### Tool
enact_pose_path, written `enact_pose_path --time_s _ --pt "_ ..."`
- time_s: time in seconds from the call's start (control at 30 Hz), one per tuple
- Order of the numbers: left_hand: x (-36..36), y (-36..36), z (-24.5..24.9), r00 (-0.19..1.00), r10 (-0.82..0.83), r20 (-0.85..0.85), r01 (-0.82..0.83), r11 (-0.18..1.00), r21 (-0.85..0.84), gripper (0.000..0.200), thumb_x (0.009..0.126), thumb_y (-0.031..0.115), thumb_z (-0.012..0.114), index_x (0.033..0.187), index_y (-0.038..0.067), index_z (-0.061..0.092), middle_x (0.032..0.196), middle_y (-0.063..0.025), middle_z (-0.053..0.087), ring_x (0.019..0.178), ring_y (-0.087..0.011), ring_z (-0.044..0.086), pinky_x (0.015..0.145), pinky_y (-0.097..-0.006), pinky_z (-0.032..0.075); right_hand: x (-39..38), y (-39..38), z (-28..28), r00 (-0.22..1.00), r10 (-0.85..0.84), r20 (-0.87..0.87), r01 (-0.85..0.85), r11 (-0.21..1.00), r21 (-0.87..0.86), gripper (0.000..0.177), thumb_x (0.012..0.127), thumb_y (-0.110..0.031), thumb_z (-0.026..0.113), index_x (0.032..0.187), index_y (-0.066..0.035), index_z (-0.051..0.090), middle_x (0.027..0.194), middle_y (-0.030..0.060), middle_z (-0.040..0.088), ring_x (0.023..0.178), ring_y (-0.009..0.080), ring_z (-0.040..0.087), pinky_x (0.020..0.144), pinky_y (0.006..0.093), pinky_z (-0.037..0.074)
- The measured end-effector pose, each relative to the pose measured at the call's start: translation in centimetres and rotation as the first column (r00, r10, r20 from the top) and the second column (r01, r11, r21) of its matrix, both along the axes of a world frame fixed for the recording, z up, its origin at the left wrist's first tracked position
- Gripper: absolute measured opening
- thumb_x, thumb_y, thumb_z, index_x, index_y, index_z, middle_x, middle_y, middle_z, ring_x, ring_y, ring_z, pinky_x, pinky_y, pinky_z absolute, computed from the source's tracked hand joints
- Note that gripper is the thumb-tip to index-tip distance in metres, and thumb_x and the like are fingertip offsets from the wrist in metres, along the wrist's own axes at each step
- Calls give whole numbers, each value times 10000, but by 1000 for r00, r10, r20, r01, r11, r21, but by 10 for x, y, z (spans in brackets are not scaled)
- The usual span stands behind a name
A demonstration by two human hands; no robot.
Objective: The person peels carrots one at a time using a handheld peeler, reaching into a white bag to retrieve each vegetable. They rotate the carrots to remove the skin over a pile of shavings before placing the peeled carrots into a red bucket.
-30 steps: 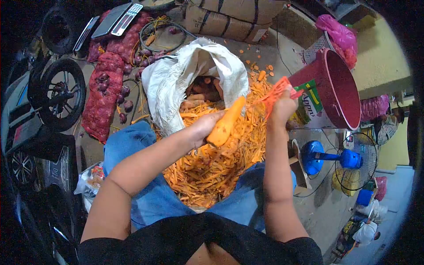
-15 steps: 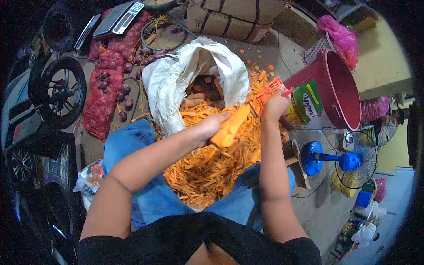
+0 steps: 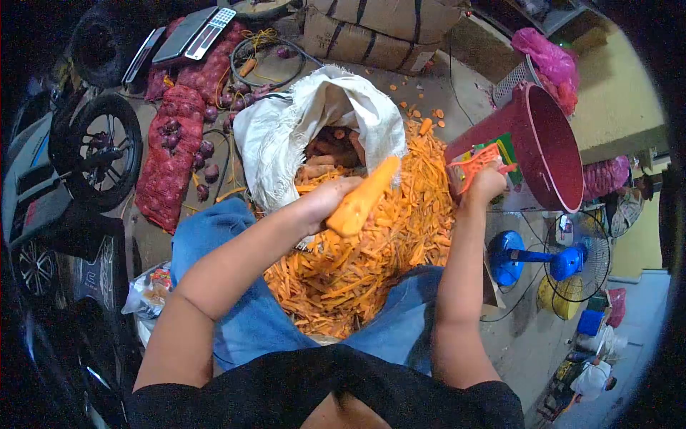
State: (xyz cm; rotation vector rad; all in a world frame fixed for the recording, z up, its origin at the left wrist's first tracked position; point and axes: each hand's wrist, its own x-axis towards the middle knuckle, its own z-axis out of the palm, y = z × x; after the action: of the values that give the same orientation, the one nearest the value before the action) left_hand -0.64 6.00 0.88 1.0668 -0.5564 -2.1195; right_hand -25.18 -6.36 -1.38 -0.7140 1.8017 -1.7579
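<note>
A thick peeled carrot (image 3: 364,200) is gripped by its wide end in my left hand (image 3: 330,203), with the thin end pointing up and away. My right hand (image 3: 488,182) is closed around an orange-red peeler (image 3: 474,164), held apart from the carrot and in front of the maroon bucket. Under both hands, between my knees, spreads a large heap of orange carrot peels (image 3: 357,272). Just beyond lies an open white woven sack (image 3: 275,146) with unpeeled carrots (image 3: 332,157) in its mouth.
The maroon bucket (image 3: 564,143) leans at the right, its mouth tilted my way. A blue fan (image 3: 564,263) stands below it. Red net sacks of onions (image 3: 171,154), a scale (image 3: 204,36) and a motorbike wheel (image 3: 103,151) are on the left. Cardboard boxes (image 3: 371,43) stand behind.
My right hand with the peeler has swung right, off the carrot toward the bucket. The carrot in my left hand has tipped more upright, its thin end moving left.
</note>
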Motion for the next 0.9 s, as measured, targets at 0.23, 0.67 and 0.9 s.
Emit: enact_pose_path --time_s 0.23,0.67,0.9 --pt "-13 -11 -34 960 278 -29 -274 956 102 328 857 252 214 947 40 447 786 -74 530 685 -155 533 627 -297 440 119 76 22 841 514 -171 -532 843 -81 192 813 -190 426 764 -19 498 664 0 477 599 74 428 522 217 349" --pt "-23 1 -29 993 86 -76 -81 994 68 271 848 280 291 946 70 430 727 -55 517 615 -135 526 547 -264 456 36 9 7 987 146 72 -138 985 -99 184 813 -179 419 770 -14 487 721 22 487 619 106 468 538 250 385" --pt "-26 -1 -20 961 246 -126 -221 957 186 319 850 305 256 938 76 460 762 -41 545 610 -147 538 520 -267 457 124 82 3 736 575 -357 -611 792 15 193 809 -207 442 790 -21 489 679 18 488 632 83 445 572 225 366"
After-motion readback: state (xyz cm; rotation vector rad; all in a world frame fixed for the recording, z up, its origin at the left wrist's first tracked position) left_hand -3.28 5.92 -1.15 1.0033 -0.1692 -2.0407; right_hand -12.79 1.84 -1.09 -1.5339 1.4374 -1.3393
